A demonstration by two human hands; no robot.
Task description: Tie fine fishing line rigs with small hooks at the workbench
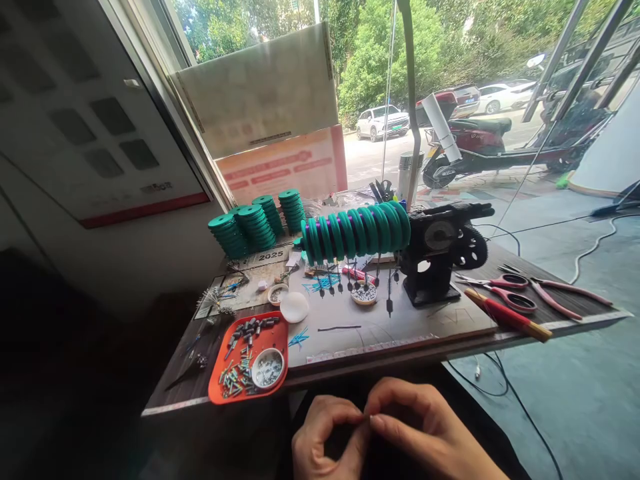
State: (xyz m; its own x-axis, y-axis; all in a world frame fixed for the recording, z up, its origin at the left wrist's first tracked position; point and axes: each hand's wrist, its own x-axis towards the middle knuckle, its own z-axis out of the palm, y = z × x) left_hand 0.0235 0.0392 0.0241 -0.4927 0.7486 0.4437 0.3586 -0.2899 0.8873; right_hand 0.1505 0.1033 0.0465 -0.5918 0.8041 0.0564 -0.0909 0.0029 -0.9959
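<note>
My left hand (327, 437) and my right hand (425, 427) meet at the fingertips below the table's front edge, over dark clothing. Both are pinched together; whatever lies between the fingertips is too small to make out. Beyond them, on the table (240, 413), a black winding machine (430, 267) carries a row of green discs (355, 233) on its shaft, with small dark pieces (390, 305) hanging beneath. An orange tray (215, 373) to the left holds small metal parts and a white bowl (268, 369).
Stacked green spools (255, 227) stand at the back left. A small dish of beads (363, 293) sits below the discs. Red-handled scissors (513, 300), pliers (555, 297) and a red and yellow tool (507, 315) lie at right. A window is behind.
</note>
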